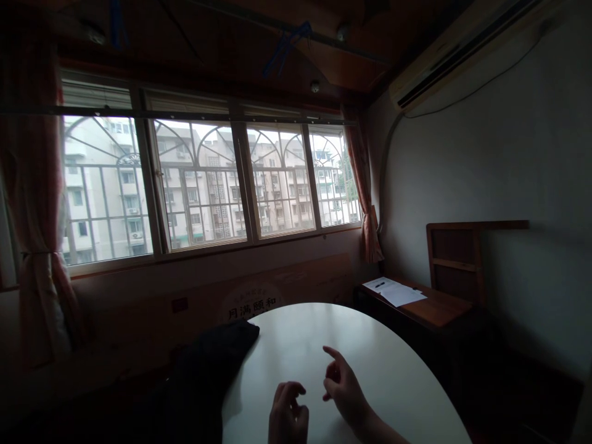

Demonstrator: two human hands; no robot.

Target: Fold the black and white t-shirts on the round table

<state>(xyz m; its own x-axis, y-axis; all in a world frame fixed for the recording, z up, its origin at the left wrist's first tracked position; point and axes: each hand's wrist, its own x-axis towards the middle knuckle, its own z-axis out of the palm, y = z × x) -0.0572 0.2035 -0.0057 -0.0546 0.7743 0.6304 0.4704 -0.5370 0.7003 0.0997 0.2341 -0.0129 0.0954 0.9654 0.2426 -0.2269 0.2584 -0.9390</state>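
Observation:
Both hands are raised over the round white table (333, 327), and I see nothing held in either. My left hand (287, 414) is near the bottom of the view, its fingers bent loosely, with a gap between them and the thumb. To its right, my right hand (345, 387) has the index finger stretched out to the upper left. The other fingers of that hand curl in near the thumb. The two hands are apart. A dark cloth or garment (217, 351) hangs over the table's left edge.
A low wooden table (444, 308) at the right bears white papers (393, 291) and a dark pen (380, 284). A wooden frame (456, 265) leans by the wall. Barred windows (198, 185) span the back between tied curtains (365, 203). An air conditioner (457, 52) hangs upper right.

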